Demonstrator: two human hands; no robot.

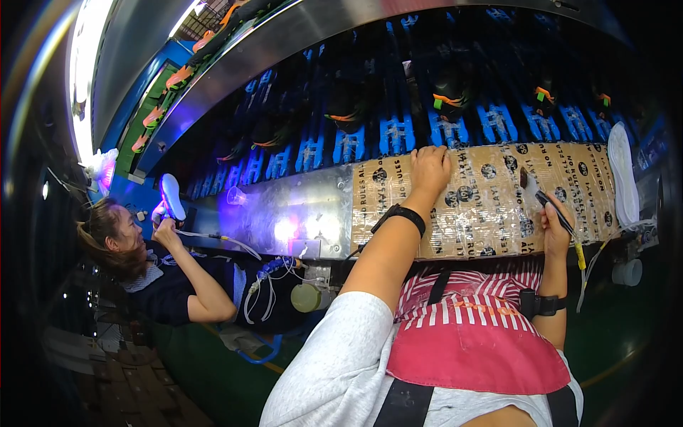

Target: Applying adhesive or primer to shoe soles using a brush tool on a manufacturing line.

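My right hand holds a thin brush by its middle; it looks light and stiff. My left hand rests flat on the taped cardboard surface.

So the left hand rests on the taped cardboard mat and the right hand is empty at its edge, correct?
Not quite. The head view shows the left hand resting on the taped cardboard mat, as you say, but the right hand is not empty: it holds a thin brush-like tool with a dark handle.
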